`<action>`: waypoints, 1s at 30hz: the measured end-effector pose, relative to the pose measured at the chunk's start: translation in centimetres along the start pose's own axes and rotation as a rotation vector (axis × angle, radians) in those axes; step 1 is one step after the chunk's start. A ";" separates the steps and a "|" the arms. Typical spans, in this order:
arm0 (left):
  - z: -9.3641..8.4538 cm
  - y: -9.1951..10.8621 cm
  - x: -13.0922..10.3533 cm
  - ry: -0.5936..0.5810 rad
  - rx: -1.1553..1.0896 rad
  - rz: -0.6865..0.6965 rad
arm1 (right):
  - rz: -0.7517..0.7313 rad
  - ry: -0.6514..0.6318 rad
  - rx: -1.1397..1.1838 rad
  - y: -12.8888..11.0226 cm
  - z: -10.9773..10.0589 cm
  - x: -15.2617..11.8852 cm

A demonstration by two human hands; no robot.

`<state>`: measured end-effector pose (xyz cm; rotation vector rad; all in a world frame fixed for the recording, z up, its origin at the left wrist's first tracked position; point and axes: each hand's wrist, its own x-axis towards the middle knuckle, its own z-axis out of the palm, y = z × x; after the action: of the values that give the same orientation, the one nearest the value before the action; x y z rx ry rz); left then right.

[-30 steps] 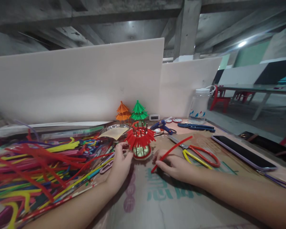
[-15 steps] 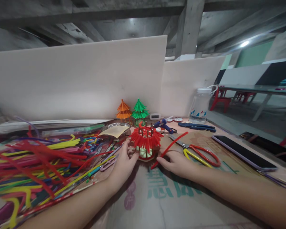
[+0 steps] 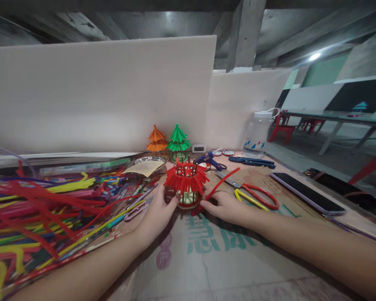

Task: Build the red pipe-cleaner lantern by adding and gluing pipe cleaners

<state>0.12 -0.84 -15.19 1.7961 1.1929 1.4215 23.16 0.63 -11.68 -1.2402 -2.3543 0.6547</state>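
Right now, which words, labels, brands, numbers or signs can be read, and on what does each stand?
None can be quoted with certainty.
Cardboard sheet: large green Chinese-style characters, too blurred to read surely.
Same sheet: purple round marks, too blurred.
Small white display device: screen too small to read.

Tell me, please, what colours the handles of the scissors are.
The scissors have one red handle and one yellow handle; the head view shows them best.

Two hands (image 3: 159, 211) (image 3: 227, 205) are counted, with one red tower (image 3: 186, 180), one green tower (image 3: 178, 141), one orange tower (image 3: 156, 141), one phone (image 3: 307, 193), one bottle (image 3: 257, 133), one pair of scissors (image 3: 238, 186).
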 end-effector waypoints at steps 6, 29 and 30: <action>0.0 -0.7 0.1 0.012 0.034 0.021 | -0.038 -0.021 0.004 -0.5 -0.3 -0.3; -0.7 -0.7 0.5 -0.057 0.093 0.082 | -0.450 0.152 0.062 -0.2 -0.5 -1.8; -0.7 -0.7 0.5 -0.060 0.091 0.089 | -0.477 0.182 0.105 -0.4 -0.7 -2.2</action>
<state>-0.76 -0.14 -15.31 1.9626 1.1774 1.3717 24.43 -1.27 -11.21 -0.6244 -2.3037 0.4745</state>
